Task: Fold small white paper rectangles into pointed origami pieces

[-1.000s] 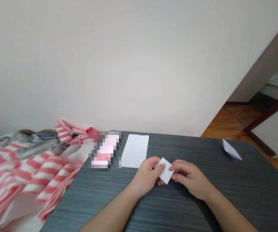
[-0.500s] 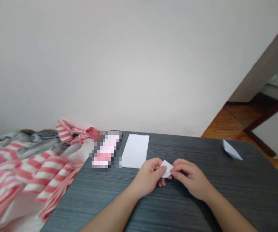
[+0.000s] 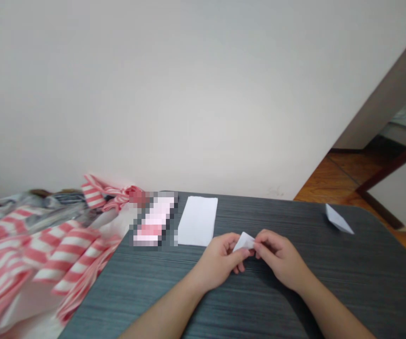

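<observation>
A small folded piece of white paper (image 3: 244, 241) is pinched between both hands just above the dark grey table (image 3: 259, 301). My left hand (image 3: 220, 261) grips its left side with thumb and fingers closed. My right hand (image 3: 279, 259) pinches its right edge with curled fingers. Only a small white corner of the paper shows above the fingertips. A flat white sheet (image 3: 198, 220) lies on the table just beyond my left hand.
A folded white paper shape (image 3: 337, 219) lies near the table's far right corner. A blurred pink and white item (image 3: 153, 221) sits left of the sheet. Red and white striped cloth (image 3: 47, 254) is piled off the left edge. A white wall stands behind.
The paper piece showed as a wider square before; now it is folded smaller and mostly covered by the fingers. Both hands have drawn closer together.
</observation>
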A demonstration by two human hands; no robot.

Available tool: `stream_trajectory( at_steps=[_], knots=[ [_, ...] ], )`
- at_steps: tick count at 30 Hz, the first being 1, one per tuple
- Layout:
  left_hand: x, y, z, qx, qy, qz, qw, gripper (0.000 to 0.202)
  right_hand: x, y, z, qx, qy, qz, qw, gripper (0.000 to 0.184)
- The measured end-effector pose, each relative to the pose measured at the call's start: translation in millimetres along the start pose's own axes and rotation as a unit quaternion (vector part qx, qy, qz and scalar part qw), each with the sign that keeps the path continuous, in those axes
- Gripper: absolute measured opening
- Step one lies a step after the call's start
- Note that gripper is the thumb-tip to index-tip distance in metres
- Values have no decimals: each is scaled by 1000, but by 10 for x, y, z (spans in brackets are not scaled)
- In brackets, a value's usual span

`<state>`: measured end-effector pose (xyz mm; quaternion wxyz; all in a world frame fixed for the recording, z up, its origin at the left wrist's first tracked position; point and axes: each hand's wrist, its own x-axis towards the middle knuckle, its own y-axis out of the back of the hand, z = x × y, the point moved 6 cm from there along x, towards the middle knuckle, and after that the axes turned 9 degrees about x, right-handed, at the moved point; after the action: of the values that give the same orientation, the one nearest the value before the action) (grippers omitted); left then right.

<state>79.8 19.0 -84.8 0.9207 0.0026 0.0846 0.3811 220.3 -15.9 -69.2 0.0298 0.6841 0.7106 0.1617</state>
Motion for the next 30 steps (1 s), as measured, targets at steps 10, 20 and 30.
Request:
stream_trajectory(
  at_steps=[10, 20, 30],
  knots=[
    [-2, 13, 34, 21, -2, 26, 999, 24, -52, -79, 118, 126, -54, -7, 990, 8],
    [-1, 34, 25, 14, 1, 27, 1000, 26, -20, -61, 75, 14, -84, -26, 996, 16],
    [-3, 36, 28, 11, 9, 34, 999, 28, -24, -49, 41, -23, -85, -31, 996, 29]
  ],
)
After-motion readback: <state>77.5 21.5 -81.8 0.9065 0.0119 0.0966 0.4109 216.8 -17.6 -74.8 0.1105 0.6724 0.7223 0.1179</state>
